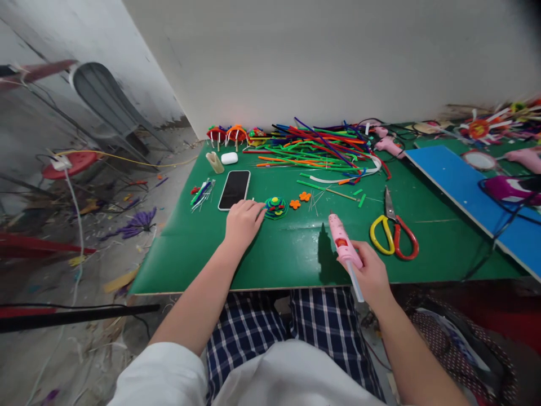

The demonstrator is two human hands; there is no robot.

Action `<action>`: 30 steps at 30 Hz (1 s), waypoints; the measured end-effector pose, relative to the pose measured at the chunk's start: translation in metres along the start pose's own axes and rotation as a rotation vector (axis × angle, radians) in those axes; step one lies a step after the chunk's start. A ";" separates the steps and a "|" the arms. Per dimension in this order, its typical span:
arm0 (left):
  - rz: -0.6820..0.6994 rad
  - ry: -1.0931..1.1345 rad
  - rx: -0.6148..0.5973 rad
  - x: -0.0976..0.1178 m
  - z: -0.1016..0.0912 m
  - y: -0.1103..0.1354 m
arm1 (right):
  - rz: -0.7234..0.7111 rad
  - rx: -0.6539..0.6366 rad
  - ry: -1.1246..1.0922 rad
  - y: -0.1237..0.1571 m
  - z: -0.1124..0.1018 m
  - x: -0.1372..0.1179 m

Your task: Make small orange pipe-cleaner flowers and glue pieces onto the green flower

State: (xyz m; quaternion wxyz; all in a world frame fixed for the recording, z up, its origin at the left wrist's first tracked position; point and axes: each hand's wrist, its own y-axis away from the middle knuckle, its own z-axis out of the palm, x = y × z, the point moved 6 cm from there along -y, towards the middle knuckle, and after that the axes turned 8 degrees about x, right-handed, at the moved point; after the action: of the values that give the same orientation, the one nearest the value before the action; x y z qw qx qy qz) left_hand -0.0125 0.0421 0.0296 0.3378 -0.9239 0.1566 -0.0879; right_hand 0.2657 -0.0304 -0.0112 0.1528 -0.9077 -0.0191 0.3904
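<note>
My right hand is wrapped round a pink hot glue gun, with a clear glue stick jutting from its back end. The nozzle points away from me above the green tabletop. My left hand rests on the table, fingers curled at the left edge of a round green coiled pipe-cleaner piece with red and yellow bits on top. Its fingertips seem to grip that edge, partly hidden. Two orange flower shapes lie just right of the coil. Beyond my left hand is a smartphone.
Red-and-yellow-handled scissors lie to the right. A heap of coloured pipe cleaners spreads along the back. A blue board carries a black cable at right. Thin wires, a white case and a beige holder are also on the table.
</note>
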 end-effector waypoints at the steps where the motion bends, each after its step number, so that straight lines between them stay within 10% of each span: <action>1: 0.012 0.010 -0.019 0.002 0.003 0.000 | 0.000 0.000 0.005 0.000 0.000 0.000; 9: 0.004 0.048 -0.001 0.007 0.010 0.000 | -0.064 0.006 0.128 -0.001 -0.002 -0.008; 19: -0.349 0.364 -0.047 -0.022 0.022 0.004 | -0.253 0.078 0.559 -0.018 -0.006 -0.017; 30: -0.239 0.564 -0.263 0.000 0.036 0.002 | -0.450 0.133 0.404 -0.034 -0.023 -0.038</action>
State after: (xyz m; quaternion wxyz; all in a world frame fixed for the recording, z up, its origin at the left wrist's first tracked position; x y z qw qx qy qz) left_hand -0.0036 0.0620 0.0009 0.1462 -0.9108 0.1445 -0.3581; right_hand 0.2588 -0.0095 0.0400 0.2950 -0.9279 -0.1633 0.1590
